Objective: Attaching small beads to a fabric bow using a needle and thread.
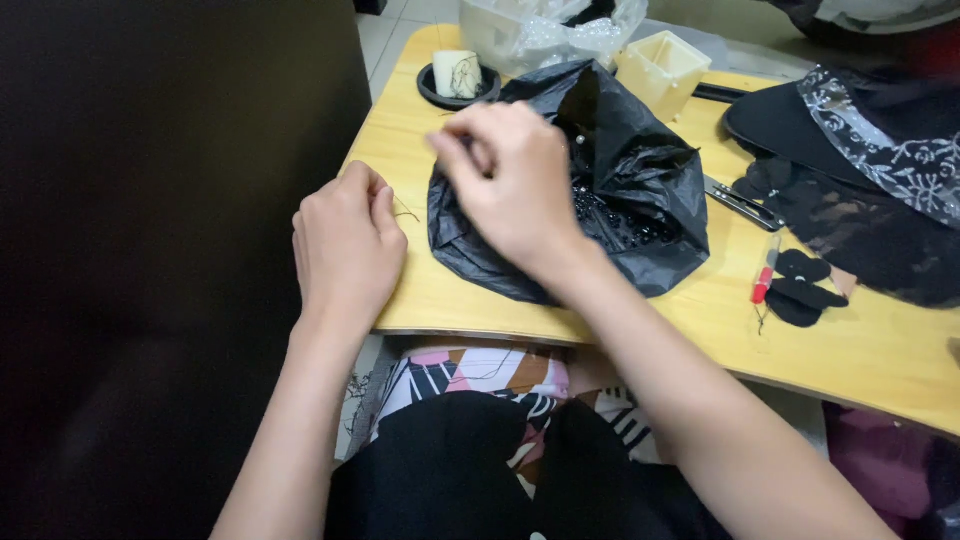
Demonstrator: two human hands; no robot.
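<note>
Left hand [345, 245] pinched shut on thin thread [405, 213] at desk [880, 350] edge; right hand [510, 180] pinched above open black bag [640, 160] of beads, hold unclear. Nearby: candle dish [458, 78], cream box [662, 68], red pen [765, 272], black lace [880, 230].

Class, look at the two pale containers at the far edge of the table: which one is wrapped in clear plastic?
The larger white container at the far centre, under crinkled clear plastic. The small cream square box to its right stands bare and open-topped.

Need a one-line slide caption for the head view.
Left hand pinches thread at the wooden table edge; right hand hovers over a black bag of beads.
</note>
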